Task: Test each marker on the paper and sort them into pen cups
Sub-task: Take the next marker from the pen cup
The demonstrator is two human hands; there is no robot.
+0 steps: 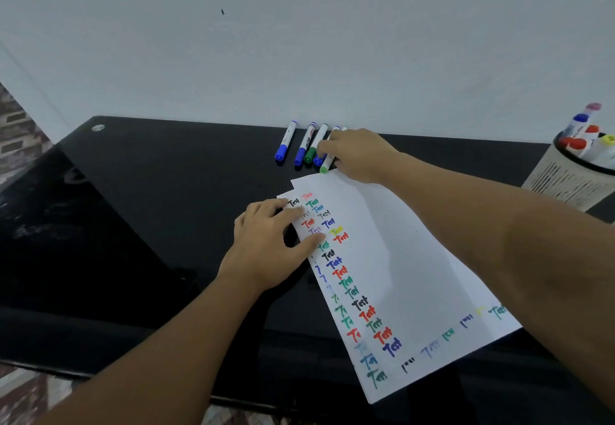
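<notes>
White paper (396, 258) covered in coloured "Test" marks lies on the black table (149, 198). My left hand (266, 244) rests flat on the paper's left edge, fingers spread. Several capped markers lie in a row by the wall: a blue one (285, 141), another blue one (303, 145), a dark green one (315, 145) and a light green-capped one (327, 163). My right hand (356, 153) lies over the right end of the row, fingers curled on the light green-capped marker and a blue one beside it. Whether it grips one is unclear.
A white slotted pen cup (572, 178) stands at the right edge, holding several markers with red, blue, yellow and pink caps. A pale wall runs directly behind the table. The table's front edge lies under my forearms.
</notes>
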